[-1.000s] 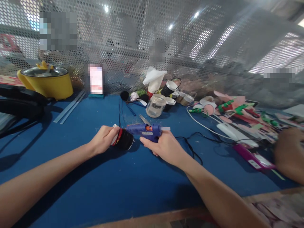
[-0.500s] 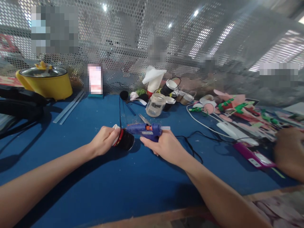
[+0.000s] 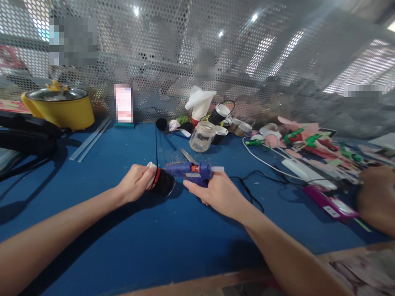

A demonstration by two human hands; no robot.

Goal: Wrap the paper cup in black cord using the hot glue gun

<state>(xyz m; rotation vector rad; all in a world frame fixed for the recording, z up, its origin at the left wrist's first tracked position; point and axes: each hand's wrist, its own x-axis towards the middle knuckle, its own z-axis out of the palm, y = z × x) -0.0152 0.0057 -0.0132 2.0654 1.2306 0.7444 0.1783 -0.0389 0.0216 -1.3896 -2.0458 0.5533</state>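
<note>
My left hand is closed around the white rim of a small paper cup, tilted on its side and wrapped in black yarn with a red band near the rim. A strand of black yarn runs from the cup back to a dark ball of yarn. In my right hand is a blue hot glue gun, a clear glue stick poking out of its back. The gun's nozzle points left at the cup's upper side; whether it touches the yarn I cannot tell.
Scissors lie behind the glue gun, near a clear jar. To the right are a purple power strip, a black cord, pink and green craft pieces and another person's hand. A yellow pot stands at the back left.
The glue gun and my right hand have shifted slightly to the right. My left hand and the cup stay almost where they were.
</note>
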